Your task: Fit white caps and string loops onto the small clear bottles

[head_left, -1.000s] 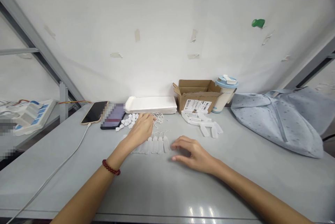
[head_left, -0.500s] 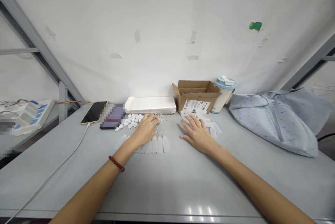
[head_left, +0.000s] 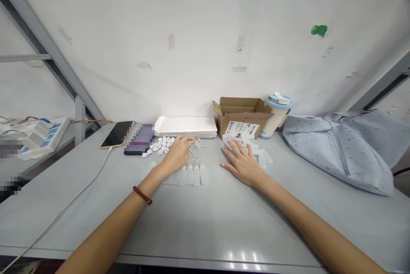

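Strings (head_left: 197, 142) lay heaped at one o'clock from our row of tags (head_left: 189, 176); our left hand (head_left: 177, 153) was at twelve, right beside them, fingers bent and bunched. We couldn't tell whether they were pinching one. Our right hand (head_left: 244, 164) reached out to nearly three o'clock, fingers spread apart over the loose blanks (head_left: 264, 158), with the box (head_left: 242, 125) up between one and two. White caps (head_left: 162, 143) were at eleven. We'd call it the picking-up step, honestly. As we saw it, the next move called for closing thumb and finger on a single blank and teasing one string free, gently, since that heap looked tangly.
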`<state>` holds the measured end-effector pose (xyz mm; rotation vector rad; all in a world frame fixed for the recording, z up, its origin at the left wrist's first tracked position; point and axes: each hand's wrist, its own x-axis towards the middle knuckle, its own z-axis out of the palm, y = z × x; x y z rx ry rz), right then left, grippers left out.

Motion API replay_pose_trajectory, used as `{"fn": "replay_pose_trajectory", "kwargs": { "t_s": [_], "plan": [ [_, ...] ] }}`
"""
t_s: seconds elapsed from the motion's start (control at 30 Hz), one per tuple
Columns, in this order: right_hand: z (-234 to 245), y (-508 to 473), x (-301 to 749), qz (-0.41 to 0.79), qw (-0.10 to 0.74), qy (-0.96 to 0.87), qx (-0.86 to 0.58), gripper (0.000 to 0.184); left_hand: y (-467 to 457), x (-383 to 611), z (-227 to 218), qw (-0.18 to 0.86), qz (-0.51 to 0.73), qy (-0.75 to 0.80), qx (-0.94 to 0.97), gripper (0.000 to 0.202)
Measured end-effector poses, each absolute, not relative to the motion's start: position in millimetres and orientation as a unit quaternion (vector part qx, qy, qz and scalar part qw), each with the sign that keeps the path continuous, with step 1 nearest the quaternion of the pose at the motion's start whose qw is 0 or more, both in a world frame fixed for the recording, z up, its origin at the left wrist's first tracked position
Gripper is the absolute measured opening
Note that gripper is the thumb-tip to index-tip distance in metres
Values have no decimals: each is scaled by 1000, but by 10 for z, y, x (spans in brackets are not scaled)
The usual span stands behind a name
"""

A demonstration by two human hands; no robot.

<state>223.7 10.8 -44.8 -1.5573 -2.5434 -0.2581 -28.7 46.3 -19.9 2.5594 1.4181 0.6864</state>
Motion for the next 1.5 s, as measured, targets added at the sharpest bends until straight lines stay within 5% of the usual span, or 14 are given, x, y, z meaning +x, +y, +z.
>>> {"fn": "replay_pose_trajectory", "kwargs": {
  "t_s": [0.33, 0.63, 1.0, 1.3, 1.5],
  "plan": [
    [-470, 108, 2228, -102, 56, -825, -553, 61, 503, -311, -147, 160, 380, 504, 759, 46],
    [-483, 93, 2226, -107, 81, -828, -544, 52, 491, -350, -240, 85, 286, 533, 792, 35],
    [-483, 85, 2214, -117, 98, -836, -527, 43, 438, -294, -67, 206, 401, 519, 726, 38],
    [-435, 89, 2257, -163, 94, -829, -526, 33, 465, -337, -98, 207, 362, 608, 676, 35],
    [-436, 137, 2326, -195, 73, -819, -535, 37, 412, -321, 15, 203, 442, 541, 686, 34]
  ]
}}
